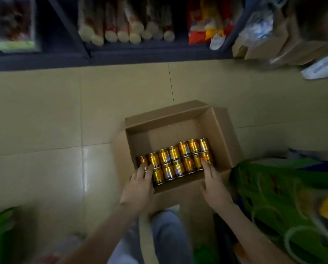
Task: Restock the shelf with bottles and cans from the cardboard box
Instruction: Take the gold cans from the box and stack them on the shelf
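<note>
Left hand, grip wide, fingers flat on left-end cans, right hand likewise at right end, cardboard box far half bare

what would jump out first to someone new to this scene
The shiny gold cans, two rows packed in the near half of the open cardboard box on the tiled floor, catch the eye first. The left hand and right hand touch the rows' two ends. Beyond, a dark shelf holds packaged goods.
</note>
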